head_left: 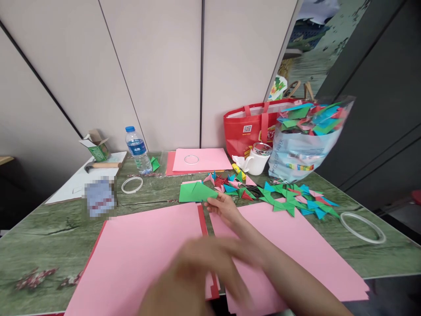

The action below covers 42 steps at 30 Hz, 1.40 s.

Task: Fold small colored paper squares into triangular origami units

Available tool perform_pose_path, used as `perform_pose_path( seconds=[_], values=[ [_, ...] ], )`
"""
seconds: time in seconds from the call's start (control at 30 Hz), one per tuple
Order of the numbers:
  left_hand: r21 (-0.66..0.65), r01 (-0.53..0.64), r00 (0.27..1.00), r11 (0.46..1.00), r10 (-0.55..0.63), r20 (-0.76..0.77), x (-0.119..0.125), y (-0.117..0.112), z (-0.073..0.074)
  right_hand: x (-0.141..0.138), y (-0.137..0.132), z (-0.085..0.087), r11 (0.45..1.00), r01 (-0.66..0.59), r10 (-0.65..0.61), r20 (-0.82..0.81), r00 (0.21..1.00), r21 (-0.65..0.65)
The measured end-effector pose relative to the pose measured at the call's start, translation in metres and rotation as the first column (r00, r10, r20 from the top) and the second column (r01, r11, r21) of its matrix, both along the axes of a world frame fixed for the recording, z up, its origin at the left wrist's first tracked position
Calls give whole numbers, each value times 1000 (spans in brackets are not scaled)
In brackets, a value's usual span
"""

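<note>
My right hand (225, 208) reaches to the middle of the table, its thumb and fingers pinching the right corner of a piece of green paper (196, 192). A strip of pink paper shows behind the green piece. Low in the foreground my left hand (210, 267) is smeared by motion over the pink sheets, so its fingers cannot be made out. Under it lies a left stack of large pink paper (141, 245) with red edges. A second stack of pink paper (305, 254) lies beneath my right forearm.
Folded paper pieces (286, 197) in several colours lie at the right, near a white ring (362, 228). Behind stand a white mug (256, 161), a red bag (238, 134) and a filled plastic bag (296, 151). At left are a water bottle (138, 151) and hammer (104, 165).
</note>
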<state>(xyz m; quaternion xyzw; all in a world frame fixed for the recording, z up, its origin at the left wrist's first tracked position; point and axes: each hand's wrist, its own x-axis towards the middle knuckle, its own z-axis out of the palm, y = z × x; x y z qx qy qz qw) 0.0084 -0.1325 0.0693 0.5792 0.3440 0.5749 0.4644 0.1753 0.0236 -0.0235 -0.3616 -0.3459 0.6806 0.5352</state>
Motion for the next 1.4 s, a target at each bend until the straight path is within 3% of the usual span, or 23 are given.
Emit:
perform_pose_path(
  seconds=[0.07,0.13,0.2,0.3,0.4,0.5,0.8,1.03,1.4],
  values=[
    [13,-122,993,992,122,-8,20,37,7,-1,0,0,1000,8,-8,-10,1000,27],
    [13,-220,975,975,220,-11,30,73,2,-1,0,1,998,31,-31,-7,999,53],
    [-107,-207,977,972,201,-66,31,102,-13,-2,0,0,994,67,-68,13,998,87],
    [-260,-137,987,956,109,-121,23,123,-41,-2,0,0,978,129,-139,50,989,161],
    [-318,-110,988,942,71,-134,19,126,-61,-3,-1,0,953,145,-187,139,972,265],
    [-324,-105,991,940,73,-110,20,125,-66,-4,-3,0,924,111,-207,234,950,366],
    [-415,-29,996,910,60,60,14,125,-61,-4,-1,-7,945,78,-165,256,952,317],
    [-422,-25,996,906,59,67,16,124,-61,-6,-3,-8,920,32,-170,324,931,390],
    [-381,-7,999,924,24,40,17,124,-62,-9,-5,-4,927,53,-174,302,937,370]
  ],
)
